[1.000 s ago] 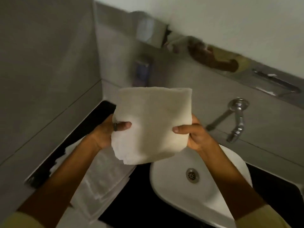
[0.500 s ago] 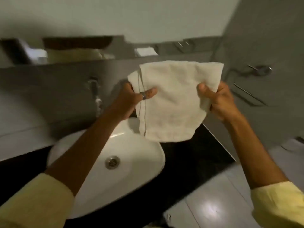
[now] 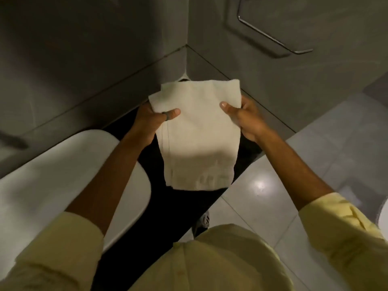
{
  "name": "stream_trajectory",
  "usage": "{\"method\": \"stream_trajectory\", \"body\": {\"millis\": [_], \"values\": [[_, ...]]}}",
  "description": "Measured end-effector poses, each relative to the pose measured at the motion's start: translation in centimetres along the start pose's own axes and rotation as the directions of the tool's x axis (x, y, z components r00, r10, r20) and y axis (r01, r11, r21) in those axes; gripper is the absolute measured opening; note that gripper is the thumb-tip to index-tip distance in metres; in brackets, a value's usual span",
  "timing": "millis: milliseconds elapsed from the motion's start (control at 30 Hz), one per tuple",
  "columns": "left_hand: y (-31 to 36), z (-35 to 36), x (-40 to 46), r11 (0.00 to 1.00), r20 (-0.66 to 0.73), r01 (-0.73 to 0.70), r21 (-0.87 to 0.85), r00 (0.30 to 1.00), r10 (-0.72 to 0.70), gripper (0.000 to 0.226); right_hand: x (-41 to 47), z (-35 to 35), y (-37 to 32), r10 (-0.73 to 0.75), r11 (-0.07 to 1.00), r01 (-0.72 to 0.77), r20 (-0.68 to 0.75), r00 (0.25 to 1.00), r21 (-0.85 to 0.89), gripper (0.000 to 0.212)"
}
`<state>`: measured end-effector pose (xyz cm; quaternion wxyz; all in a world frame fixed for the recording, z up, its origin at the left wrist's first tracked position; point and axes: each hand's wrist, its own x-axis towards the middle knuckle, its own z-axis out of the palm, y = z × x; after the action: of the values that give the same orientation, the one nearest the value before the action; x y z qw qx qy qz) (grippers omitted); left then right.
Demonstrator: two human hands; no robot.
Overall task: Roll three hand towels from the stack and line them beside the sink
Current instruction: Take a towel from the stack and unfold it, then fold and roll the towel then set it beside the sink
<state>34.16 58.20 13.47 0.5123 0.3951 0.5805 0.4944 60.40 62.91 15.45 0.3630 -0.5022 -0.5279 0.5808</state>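
A folded cream hand towel [image 3: 199, 139] hangs in the air over the black counter [image 3: 168, 211], to the right of the white sink [image 3: 52, 175]. My left hand [image 3: 151, 120] pinches its upper left edge, thumb on the front. My right hand [image 3: 245, 118] grips its upper right edge the same way. The towel's lower end droops free above the counter's right part. The towel stack is out of view.
Grey tiled walls meet in a corner [image 3: 185, 59] behind the towel. A metal towel rail [image 3: 270, 36] is fixed to the right wall. Pale floor tiles [image 3: 294, 164] lie to the right of the counter's edge.
The view has swung from the left side of the sink to its right side. Both hands have carried the towel across and lowered it towards the counter's right corner.
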Motion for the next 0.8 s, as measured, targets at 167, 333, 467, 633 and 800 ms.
{"method": "stream_trajectory", "body": {"millis": [167,333,467,633,800], "values": [[-10.5,5.0,3.0,0.876,-0.32,0.251,0.411,0.94,-0.119,0.115,7.1,-3.5,12.5,0.211,0.896,-0.209,-0.04,0.977,-0.391,0.06],[-19.8,10.9,-0.7,0.414,0.084,-0.082,0.906,0.996,0.013,0.083,6.4,-2.6,18.7,-0.107,0.753,-0.09,-0.256,0.961,-0.652,0.037],[-21.2,11.2,-2.0,0.151,0.219,-0.228,0.962,0.973,0.07,0.075,2.8,0.1,21.9,-0.223,0.402,0.368,0.301,0.927,-0.838,0.05],[-21.2,11.5,-1.7,0.146,0.2,-0.206,0.968,0.978,0.059,0.078,5.1,-0.1,22.8,-0.15,0.219,0.464,0.44,0.885,-0.859,0.057],[-19.9,10.9,-0.4,0.172,0.207,-0.2,0.965,0.978,-0.022,0.067,10.5,-2.2,21.2,-0.099,0.252,0.408,0.396,0.913,-0.877,0.057]]}}
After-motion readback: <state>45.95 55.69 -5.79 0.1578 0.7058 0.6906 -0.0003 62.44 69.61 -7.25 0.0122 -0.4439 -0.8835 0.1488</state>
